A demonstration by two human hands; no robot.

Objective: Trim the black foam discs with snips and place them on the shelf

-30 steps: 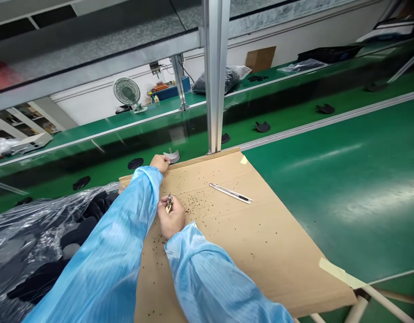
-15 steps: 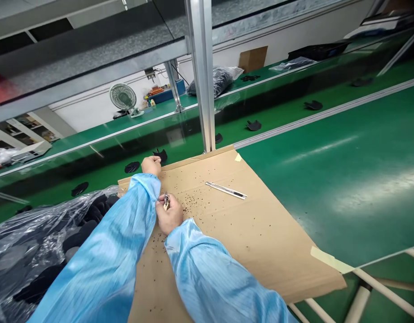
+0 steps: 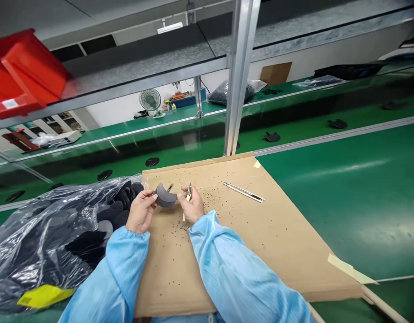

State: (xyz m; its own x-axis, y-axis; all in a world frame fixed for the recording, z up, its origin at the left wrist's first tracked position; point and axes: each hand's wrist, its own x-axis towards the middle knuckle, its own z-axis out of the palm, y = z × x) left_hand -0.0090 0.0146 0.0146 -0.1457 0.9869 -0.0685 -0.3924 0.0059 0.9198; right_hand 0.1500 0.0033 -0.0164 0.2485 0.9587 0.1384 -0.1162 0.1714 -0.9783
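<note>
My left hand (image 3: 141, 211) pinches a dark grey curved part (image 3: 166, 197) by its left end, above the cardboard. The part is crescent-shaped, with a small tab sticking up. My right hand (image 3: 192, 206) is closed round a small metal-tipped tool with a cream handle (image 3: 188, 195), its tip pointing up. Its thumb is at the part's right end; whether it touches, I cannot tell. Under both hands lies a cardboard sheet (image 3: 234, 251) strewn with tiny dark scraps (image 3: 212, 196). A slim cutter knife (image 3: 244, 192) rests on it, right of my right hand.
At left, a clear plastic bag (image 3: 35, 237) holds many black round parts (image 3: 117, 208). Beyond the cardboard, a green conveyor belt (image 3: 193, 157) carries spaced black parts (image 3: 272, 137). A metal post (image 3: 239, 85) rises behind the sheet; a red bin (image 3: 28, 72) sits on the upper shelf.
My left hand has come back from the belt to the cardboard with the curved part. My right hand still holds the tool, now beside the part. The view has shifted left.
</note>
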